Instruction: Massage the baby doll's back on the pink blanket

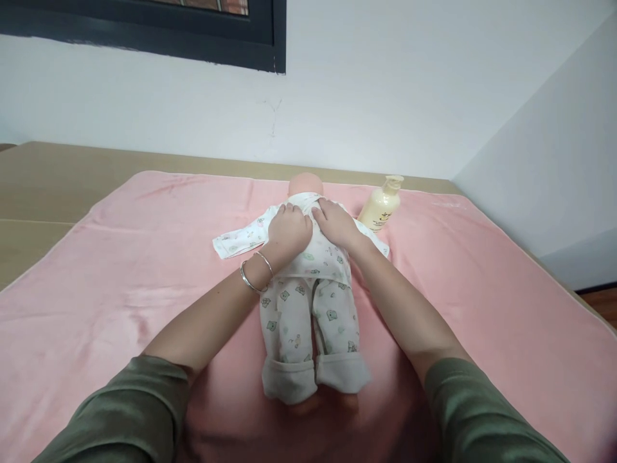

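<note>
A baby doll lies on its back with its head [306,184] toward the wall. It wears a white printed baby shirt [315,257] with long sleeves and matching baby trousers [292,321] with turned-up cuffs. My left hand [290,229], with bangles at the wrist, is closed on the front of the shirt at the chest, fingers curled. Beside it, my right hand [336,223] grips the shirt near the collar, its thumb toward the middle. My hands cover much of the chest, and the doll's face cannot be made out.
The doll rests on a pink blanket [144,276] over a wooden surface [62,180]. A pale yellow pump bottle [380,206] leans tilted beside the right sleeve. A white wall [361,90] with a dark window frame [193,38] rises behind.
</note>
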Demonstrator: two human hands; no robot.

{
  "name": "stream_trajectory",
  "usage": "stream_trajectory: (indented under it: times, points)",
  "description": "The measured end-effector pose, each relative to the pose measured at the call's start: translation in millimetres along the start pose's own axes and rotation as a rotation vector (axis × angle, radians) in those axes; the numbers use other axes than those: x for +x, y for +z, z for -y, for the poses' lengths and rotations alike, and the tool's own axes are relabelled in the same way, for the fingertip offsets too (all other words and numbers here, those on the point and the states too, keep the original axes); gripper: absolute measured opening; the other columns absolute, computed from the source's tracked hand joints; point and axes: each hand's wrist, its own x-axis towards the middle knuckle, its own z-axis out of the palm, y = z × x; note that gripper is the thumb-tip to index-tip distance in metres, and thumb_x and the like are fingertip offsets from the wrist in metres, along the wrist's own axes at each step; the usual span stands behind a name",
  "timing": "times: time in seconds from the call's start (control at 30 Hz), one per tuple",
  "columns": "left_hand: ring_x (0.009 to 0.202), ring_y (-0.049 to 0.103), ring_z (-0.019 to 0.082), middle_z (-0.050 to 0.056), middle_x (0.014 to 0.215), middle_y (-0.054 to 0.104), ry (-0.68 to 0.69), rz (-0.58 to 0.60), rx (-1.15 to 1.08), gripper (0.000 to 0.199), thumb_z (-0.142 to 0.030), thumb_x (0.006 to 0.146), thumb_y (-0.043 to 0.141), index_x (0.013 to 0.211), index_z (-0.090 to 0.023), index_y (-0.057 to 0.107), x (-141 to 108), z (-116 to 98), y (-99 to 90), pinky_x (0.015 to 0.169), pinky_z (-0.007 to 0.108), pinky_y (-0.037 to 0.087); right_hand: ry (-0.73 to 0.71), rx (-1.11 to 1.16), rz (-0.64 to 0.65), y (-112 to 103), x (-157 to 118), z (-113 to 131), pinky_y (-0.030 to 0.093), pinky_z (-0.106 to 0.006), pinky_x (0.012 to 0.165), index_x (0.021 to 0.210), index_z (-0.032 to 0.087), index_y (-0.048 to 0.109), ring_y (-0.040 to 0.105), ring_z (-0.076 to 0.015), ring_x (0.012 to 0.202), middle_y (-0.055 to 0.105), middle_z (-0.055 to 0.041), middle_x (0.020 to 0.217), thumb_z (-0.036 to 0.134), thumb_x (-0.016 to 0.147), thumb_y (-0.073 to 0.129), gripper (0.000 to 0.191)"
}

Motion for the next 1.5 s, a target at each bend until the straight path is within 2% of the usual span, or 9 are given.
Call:
stream_trajectory:
  times: [0.1,0.2,0.43,0.53,0.73,0.9,1.07,1.23,1.5]
  points:
    - [0.115,0.066,0.036,0.023,0.118,0.072,-0.055,0.066,-0.077,0.04,-0.033,0.096,0.041,0.112,-0.009,0.069,11.2,15.9,-0.1,0.102,0.048,0.051,0.097,-0.14,0.003,-1.1,-15.8,29.6,0.047,-0.046,0.102,0.124,0.007,0.061,0.064,-0.0358,0.118,0.069,-0.0247,0.126,0.032,0.106,0.028,0.045]
    - [0.11,0.068,0.034,0.018,0.12,0.074,-0.085,0.081,-0.176,0.042,-0.042,0.096,0.04,0.113,-0.015,0.068,19.5,29.2,1.5,0.097,0.046,0.053,0.079,-0.197,-0.012,-1.2,-25.3,46.8,0.047,-0.043,0.104,0.121,0.008,0.063,0.064,-0.0345,0.119,0.069,-0.0253,0.123,0.024,0.103,0.032,0.04]
    - [0.111,0.067,0.035,0.022,0.111,0.074,-0.02,0.024,-0.01,0.035,-0.026,0.095,0.04,0.1,-0.011,0.071,10.2,13.0,1.3,0.104,0.048,0.05,0.052,0.07,-0.025,7.6,1.0,2.8,0.041,-0.045,0.115,0.14,0.01,0.052,0.052,-0.0329,0.137,0.058,-0.0184,0.148,0.038,0.102,0.036,0.05]
    - [0.11,0.067,0.035,0.021,0.102,0.073,0.001,0.027,-0.001,0.027,-0.017,0.091,0.044,0.086,-0.014,0.07,6.1,4.9,-3.2,0.102,0.046,0.05,0.015,0.092,-0.034,10.8,8.8,-8.7,0.042,-0.047,0.113,0.138,0.01,0.053,0.053,-0.0333,0.133,0.061,-0.0179,0.143,0.04,0.102,0.036,0.05]
    - [0.099,0.07,0.033,0.018,0.1,0.074,-0.099,0.093,-0.11,0.032,-0.031,0.095,0.043,0.093,-0.015,0.07,14.8,17.2,-6.8,0.089,0.044,0.054,0.076,-0.077,-0.024,6.6,-6.2,20.4,0.043,-0.046,0.111,0.131,0.006,0.059,0.057,-0.0349,0.129,0.065,-0.023,0.135,0.034,0.105,0.03,0.048]
    - [0.108,0.069,0.035,0.021,0.113,0.074,-0.101,0.057,-0.103,0.036,-0.032,0.094,0.04,0.1,-0.013,0.071,19.4,23.9,1.5,0.095,0.045,0.052,0.062,-0.131,-0.088,10.1,-23.6,43.0,0.04,-0.046,0.115,0.127,0.006,0.062,0.054,-0.0348,0.137,0.066,-0.0248,0.136,0.026,0.104,0.03,0.045]
    - [0.117,0.065,0.036,0.02,0.123,0.072,-0.116,0.023,-0.086,0.042,-0.037,0.096,0.041,0.114,-0.012,0.068,18.5,24.4,9.3,0.103,0.048,0.049,0.045,0.028,-0.045,8.5,-9.7,20.9,0.042,-0.045,0.115,0.133,0.009,0.061,0.056,-0.0316,0.135,0.062,-0.0206,0.144,0.03,0.103,0.033,0.046]
    - [0.12,0.064,0.033,0.017,0.124,0.072,-0.119,0.009,-0.048,0.042,-0.04,0.096,0.04,0.117,-0.014,0.067,17.8,25.3,13.0,0.106,0.046,0.048,0.039,0.133,-0.116,16.2,6.7,-4.6,0.038,-0.048,0.12,0.132,0.008,0.061,0.053,-0.0329,0.137,0.06,-0.0204,0.146,0.038,0.101,0.036,0.05]
    - [0.122,0.063,0.033,0.017,0.127,0.071,-0.129,0.017,-0.061,0.045,-0.039,0.096,0.039,0.122,-0.013,0.066,17.5,24.2,11.5,0.107,0.046,0.048,0.044,0.125,-0.124,21.2,6.8,-4.4,0.037,-0.049,0.121,0.132,0.007,0.061,0.053,-0.0351,0.138,0.06,-0.0204,0.147,0.037,0.1,0.036,0.05]
